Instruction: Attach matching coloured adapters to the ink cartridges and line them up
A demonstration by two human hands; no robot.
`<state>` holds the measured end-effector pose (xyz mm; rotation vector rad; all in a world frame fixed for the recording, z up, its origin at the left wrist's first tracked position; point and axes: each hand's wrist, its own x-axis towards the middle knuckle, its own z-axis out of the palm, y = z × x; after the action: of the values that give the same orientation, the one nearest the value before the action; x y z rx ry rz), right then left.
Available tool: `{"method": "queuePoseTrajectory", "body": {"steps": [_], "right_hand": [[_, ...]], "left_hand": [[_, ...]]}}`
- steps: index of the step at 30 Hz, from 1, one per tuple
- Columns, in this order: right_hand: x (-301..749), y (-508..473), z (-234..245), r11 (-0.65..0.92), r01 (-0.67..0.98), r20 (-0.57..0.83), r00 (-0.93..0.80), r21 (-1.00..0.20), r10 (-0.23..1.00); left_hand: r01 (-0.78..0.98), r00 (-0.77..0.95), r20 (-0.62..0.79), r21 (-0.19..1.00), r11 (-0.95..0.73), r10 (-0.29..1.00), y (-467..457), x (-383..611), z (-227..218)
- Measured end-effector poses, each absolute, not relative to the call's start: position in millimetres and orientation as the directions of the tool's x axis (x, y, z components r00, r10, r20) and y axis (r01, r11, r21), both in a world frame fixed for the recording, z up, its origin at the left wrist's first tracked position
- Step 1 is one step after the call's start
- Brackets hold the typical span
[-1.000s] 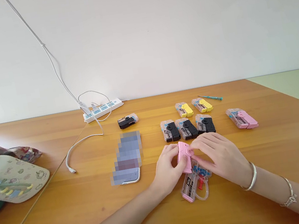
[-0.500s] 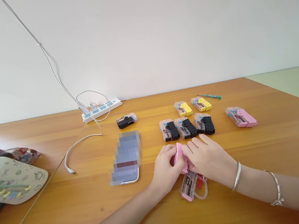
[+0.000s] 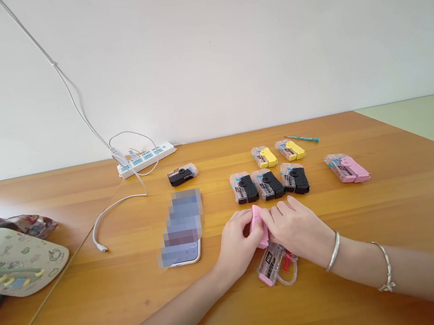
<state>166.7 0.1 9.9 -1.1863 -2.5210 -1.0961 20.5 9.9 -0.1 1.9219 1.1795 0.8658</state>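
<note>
Left hand (image 3: 237, 242) and right hand (image 3: 301, 229) both pinch the pink top of the mini water pistol (image 3: 274, 267), resting on the table (image 3: 397, 209) before the black pistols (image 3: 269, 184); mid-fold, I'd judge; the hinge wants an even squeeze.

Label, black, on the clear grip of the pink toy (image 3: 272, 262): we read "WATER" in white capitals, under a shorter word that looks like "MINI". The labels on the other toys (image 3: 269, 184) are too small for us to read.

Pink toy (image 3: 258, 226), black toys (image 3: 269, 183), yellow toys (image 3: 278, 153), orange-brown table (image 3: 397, 209).
</note>
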Motion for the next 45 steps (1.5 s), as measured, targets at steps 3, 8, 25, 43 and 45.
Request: {"method": "queuePoseTrajectory", "body": {"steps": [3, 8, 25, 43, 45], "right_hand": [[169.0, 3.5, 11.1, 0.464, 0.749, 0.425, -0.655, 0.474, 0.624], [180.1, 10.2, 22.3, 0.540, 0.812, 0.455, -0.576, 0.223, 0.679], [265.4, 2.8, -10.9, 0.487, 0.858, 0.421, -0.506, 0.163, 0.753], [232.4, 23.9, 7.0, 0.447, 0.839, 0.313, -0.354, -0.309, 0.881], [227.8, 20.0, 14.1, 0.426, 0.771, 0.326, -0.295, -0.474, 0.898]], "left_hand": [[0.442, 0.364, 0.174, 0.832, -0.335, 0.915, 9.7, 19.7, -0.4], [0.404, 0.383, 0.191, 0.845, -0.350, 0.904, 9.3, 18.6, -1.6], [0.406, 0.354, 0.147, 0.866, -0.293, 0.924, 8.2, 19.0, -1.5], [0.452, 0.358, 0.160, 0.832, -0.321, 0.920, 8.3, 19.8, -1.3], [0.441, 0.359, 0.161, 0.839, -0.319, 0.919, 8.3, 19.9, -1.1]]}}
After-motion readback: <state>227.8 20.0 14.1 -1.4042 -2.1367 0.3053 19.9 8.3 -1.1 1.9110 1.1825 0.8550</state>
